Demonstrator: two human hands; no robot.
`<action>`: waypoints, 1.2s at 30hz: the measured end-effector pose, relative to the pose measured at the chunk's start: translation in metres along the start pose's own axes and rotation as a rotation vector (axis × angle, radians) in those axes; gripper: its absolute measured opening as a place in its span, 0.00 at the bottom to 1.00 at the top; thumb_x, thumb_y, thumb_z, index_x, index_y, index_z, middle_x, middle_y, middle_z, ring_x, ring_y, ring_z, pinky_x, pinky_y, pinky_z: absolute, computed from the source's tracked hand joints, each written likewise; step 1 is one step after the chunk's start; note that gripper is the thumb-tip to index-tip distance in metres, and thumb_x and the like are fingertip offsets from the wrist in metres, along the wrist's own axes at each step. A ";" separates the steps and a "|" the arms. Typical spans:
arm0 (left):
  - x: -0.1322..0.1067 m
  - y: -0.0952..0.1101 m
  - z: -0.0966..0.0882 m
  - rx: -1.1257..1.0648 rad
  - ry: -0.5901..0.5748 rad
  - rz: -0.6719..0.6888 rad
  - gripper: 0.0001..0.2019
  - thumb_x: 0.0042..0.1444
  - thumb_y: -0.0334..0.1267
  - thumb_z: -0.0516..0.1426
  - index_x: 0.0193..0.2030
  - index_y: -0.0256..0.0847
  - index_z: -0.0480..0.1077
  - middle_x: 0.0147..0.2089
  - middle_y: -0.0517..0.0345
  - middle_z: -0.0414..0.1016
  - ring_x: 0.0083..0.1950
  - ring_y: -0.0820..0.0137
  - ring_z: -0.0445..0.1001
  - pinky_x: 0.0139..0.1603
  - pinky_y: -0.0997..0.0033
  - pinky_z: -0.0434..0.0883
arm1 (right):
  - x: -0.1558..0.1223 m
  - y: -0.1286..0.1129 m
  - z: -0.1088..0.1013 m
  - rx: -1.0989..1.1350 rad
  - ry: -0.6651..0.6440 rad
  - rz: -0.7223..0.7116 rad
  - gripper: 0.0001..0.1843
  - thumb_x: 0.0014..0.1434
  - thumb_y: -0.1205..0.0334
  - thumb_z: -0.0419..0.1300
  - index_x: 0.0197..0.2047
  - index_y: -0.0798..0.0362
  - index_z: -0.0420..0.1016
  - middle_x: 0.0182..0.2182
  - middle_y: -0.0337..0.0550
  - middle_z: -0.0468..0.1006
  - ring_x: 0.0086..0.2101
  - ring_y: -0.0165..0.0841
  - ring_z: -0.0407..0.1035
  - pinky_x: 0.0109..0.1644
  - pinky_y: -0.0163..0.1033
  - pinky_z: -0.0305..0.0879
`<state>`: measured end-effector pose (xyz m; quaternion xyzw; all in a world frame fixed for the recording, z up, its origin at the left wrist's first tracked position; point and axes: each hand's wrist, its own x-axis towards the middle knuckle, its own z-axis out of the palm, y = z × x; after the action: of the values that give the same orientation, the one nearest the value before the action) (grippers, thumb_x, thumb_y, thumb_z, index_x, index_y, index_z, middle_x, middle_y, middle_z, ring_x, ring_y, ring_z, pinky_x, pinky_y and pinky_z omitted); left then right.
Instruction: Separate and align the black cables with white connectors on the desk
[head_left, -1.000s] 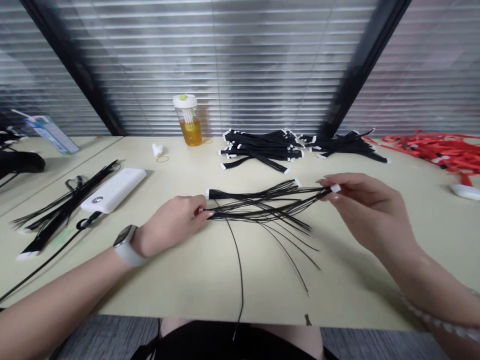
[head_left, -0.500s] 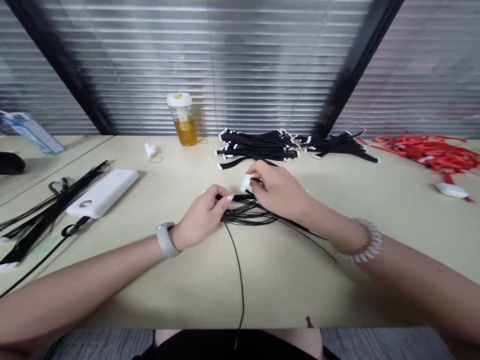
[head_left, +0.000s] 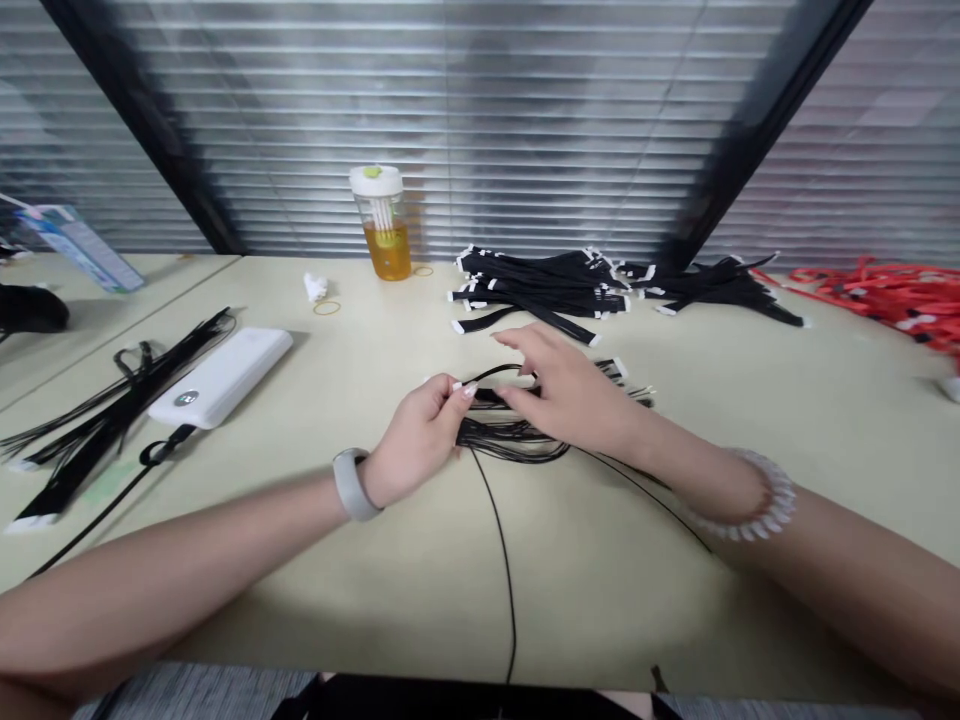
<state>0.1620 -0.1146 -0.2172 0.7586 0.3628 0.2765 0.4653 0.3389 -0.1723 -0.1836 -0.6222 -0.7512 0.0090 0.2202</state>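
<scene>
A bundle of thin black cords (head_left: 517, 438) lies on the beige table (head_left: 600, 570) in front of me, folded over on itself. My left hand (head_left: 420, 435), with a grey watch on the wrist, pinches the bundle at its left end. My right hand (head_left: 574, 390), with a pale bead bracelet on the wrist, lies over the bundle's middle, fingers stretched toward the left and touching a looped cord. One single cord (head_left: 504, 570) trails from the bundle to the table's near edge.
A stack of black straps with white ends (head_left: 540, 290) lies behind the hands, with red straps (head_left: 892, 295) at far right. A bottle of yellow drink (head_left: 385, 225), a white power bank (head_left: 221, 377), more black cords (head_left: 112, 410) and a yellow rubber band (head_left: 326, 308) sit to the left.
My right hand carried the cords' far end leftward, folding the bundle over, and now rests on it with fingers stretched out. My left hand stayed pinched on the left end.
</scene>
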 end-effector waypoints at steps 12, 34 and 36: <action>-0.001 -0.004 0.004 -0.024 0.040 0.151 0.16 0.63 0.48 0.46 0.31 0.38 0.61 0.23 0.63 0.58 0.22 0.77 0.61 0.22 0.78 0.61 | -0.053 0.023 -0.021 0.503 -0.020 0.158 0.15 0.63 0.54 0.50 0.45 0.54 0.70 0.34 0.43 0.73 0.33 0.29 0.67 0.37 0.36 0.65; -0.006 -0.004 0.006 -0.123 0.005 0.071 0.17 0.61 0.51 0.48 0.32 0.38 0.61 0.23 0.64 0.58 0.18 0.79 0.62 0.17 0.79 0.62 | -0.066 0.014 -0.045 0.119 0.005 0.016 0.13 0.60 0.58 0.56 0.26 0.55 0.69 0.24 0.38 0.69 0.27 0.25 0.61 0.31 0.34 0.55; -0.006 -0.003 0.005 -0.134 0.035 0.055 0.17 0.61 0.51 0.48 0.33 0.38 0.62 0.23 0.65 0.58 0.18 0.79 0.61 0.16 0.79 0.63 | -0.066 0.021 -0.049 0.235 0.069 0.145 0.16 0.60 0.57 0.57 0.23 0.56 0.68 0.21 0.37 0.67 0.24 0.24 0.59 0.28 0.33 0.54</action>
<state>0.1617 -0.1211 -0.2229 0.7306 0.3306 0.3261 0.5006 0.3832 -0.2423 -0.1667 -0.6446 -0.6901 0.0916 0.3160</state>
